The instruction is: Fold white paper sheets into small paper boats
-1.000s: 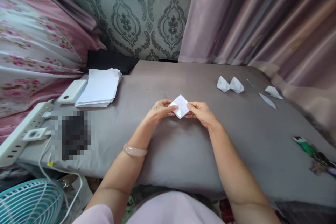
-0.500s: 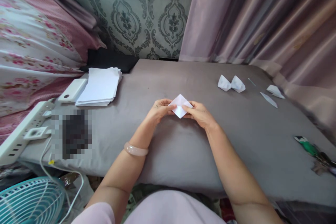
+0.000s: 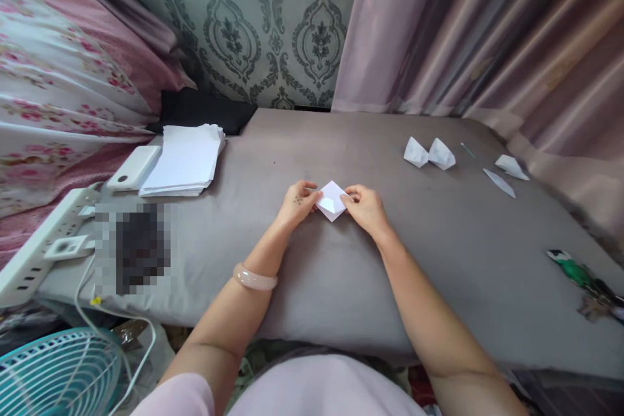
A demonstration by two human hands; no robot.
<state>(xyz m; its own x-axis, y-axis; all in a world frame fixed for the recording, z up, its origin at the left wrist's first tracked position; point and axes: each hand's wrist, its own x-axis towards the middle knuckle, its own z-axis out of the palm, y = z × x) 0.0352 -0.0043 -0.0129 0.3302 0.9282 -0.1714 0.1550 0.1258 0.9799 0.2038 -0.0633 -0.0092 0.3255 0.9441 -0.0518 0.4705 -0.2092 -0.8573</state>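
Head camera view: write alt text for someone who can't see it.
A person's left hand and right hand hold a small folded white paper between them, over a grey cloth. To the left are a paper stack, a power strip and a blue fan; to the right, more white paper pieces.

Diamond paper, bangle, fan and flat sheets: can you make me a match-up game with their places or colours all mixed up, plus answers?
1. diamond paper
2. bangle
3. fan
4. flat sheets

A. around the left forearm
B. in a stack
C. between left hand and right hand
D. blue-green

Pairs: 1-C, 2-A, 3-D, 4-B
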